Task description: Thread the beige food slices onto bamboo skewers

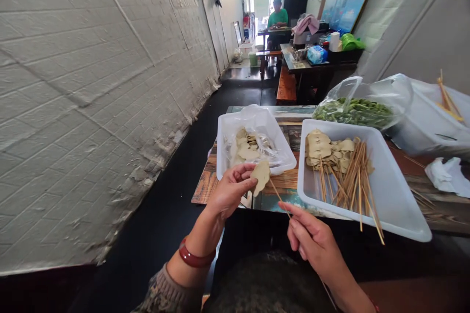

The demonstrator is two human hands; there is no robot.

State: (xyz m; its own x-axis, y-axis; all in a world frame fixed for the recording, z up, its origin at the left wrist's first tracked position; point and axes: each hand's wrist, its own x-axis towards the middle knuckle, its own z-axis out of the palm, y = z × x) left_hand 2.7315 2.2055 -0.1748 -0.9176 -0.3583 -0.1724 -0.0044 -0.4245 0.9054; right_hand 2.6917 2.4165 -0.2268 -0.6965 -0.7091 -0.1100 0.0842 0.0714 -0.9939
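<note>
My left hand (229,190) pinches a thin, pale beige food slice (262,177) between thumb and fingers, over the table's near edge. A bamboo skewer (278,194) meets the slice at its right side; how far it goes in I cannot tell. The skewer's other end is gripped by my right hand (312,237), index finger laid along it. Behind my left hand, a white tray (221,144) holds a clear plastic bag with more loose slices (246,146). To the right, a second white tray (400,205) contains skewered slices (318,149), their sticks (356,181) pointing toward me.
A clear bag of green vegetables (356,111) sits behind the right tray, beside a white bin (429,117) with sticks. Crumpled tissue (448,176) lies at far right. A white brick-patterned wall (91,83) runs along the left. Further back, a person in green (278,18) sits at another table.
</note>
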